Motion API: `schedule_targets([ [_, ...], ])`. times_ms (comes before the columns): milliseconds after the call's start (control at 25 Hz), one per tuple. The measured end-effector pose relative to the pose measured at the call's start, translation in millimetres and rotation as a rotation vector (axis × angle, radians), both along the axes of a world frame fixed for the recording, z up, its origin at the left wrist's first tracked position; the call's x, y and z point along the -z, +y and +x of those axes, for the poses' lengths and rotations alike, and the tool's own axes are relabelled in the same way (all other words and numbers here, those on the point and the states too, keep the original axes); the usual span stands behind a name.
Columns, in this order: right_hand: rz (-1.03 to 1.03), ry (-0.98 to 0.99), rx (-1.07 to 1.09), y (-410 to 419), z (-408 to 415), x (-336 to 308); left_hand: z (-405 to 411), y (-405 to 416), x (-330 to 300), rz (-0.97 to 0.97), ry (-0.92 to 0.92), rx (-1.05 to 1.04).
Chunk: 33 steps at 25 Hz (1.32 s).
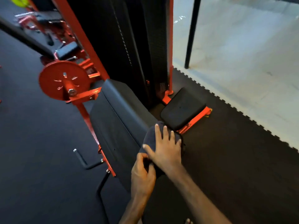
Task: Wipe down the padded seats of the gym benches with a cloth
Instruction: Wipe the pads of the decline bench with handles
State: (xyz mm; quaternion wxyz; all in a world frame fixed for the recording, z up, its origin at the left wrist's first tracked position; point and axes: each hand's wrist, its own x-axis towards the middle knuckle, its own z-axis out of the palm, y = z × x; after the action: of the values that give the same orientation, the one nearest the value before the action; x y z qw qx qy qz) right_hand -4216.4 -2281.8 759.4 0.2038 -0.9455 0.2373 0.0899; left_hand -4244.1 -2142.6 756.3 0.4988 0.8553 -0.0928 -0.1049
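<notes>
A dark cloth [149, 137] lies on the near end of a long black padded bench back [119, 113] that slopes up toward a red frame. My right hand [165, 147] lies flat on the cloth with fingers spread. My left hand [142, 173] sits just below it, its fingers curled and pinching the cloth's near edge. A smaller black seat pad [182, 109] sits to the right of the cloth, on a red bar.
A red weight plate [63, 80] on a red post stands left of the bench. A black weight-stack tower [137, 38] rises behind it. Black handles [84, 160] stick out at the lower left. Black rubber flooring [234, 151] meets a pale floor [242, 54] at right.
</notes>
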Motion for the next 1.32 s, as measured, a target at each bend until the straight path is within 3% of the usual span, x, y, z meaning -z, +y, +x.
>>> schedule_targets([
  [240, 0.142, 0.066, -0.052, -23, 44, -19, -29, -25, 0, -0.094, -0.037, -0.169],
  [400, 0.212, 0.057, -0.319, -51, 4, -17, -30, -38, 13, -0.171, -0.020, -0.309],
  [480, 0.131, -0.108, -0.606, -92, 8, -21, -25, -45, 21, -0.173, -0.029, -0.380],
  [600, -0.172, -0.533, -1.306, -140, 17, -8, -22, -55, 26, -0.184, -0.063, -0.481],
  [720, -0.118, -0.619, -1.658, -136, 53, 10, -25, -66, 30, -0.260, -0.047, -0.631],
  [800, -0.001, -0.580, -1.728, -100, 80, 11, -28, -67, 34, -0.346, -0.006, -0.808],
  [920, 0.022, -0.547, -1.704, -80, 92, 12, -36, -74, 31, -0.354, -0.004, -0.981],
  [1120, 0.159, -0.675, -1.741, -145, 81, 37, -38, -123, 27, -0.181, -0.114, -1.102],
  [1320, 0.289, -0.696, -1.736, -100, 114, 33, -8, -152, 35, -0.075, -0.163, -1.395],
])
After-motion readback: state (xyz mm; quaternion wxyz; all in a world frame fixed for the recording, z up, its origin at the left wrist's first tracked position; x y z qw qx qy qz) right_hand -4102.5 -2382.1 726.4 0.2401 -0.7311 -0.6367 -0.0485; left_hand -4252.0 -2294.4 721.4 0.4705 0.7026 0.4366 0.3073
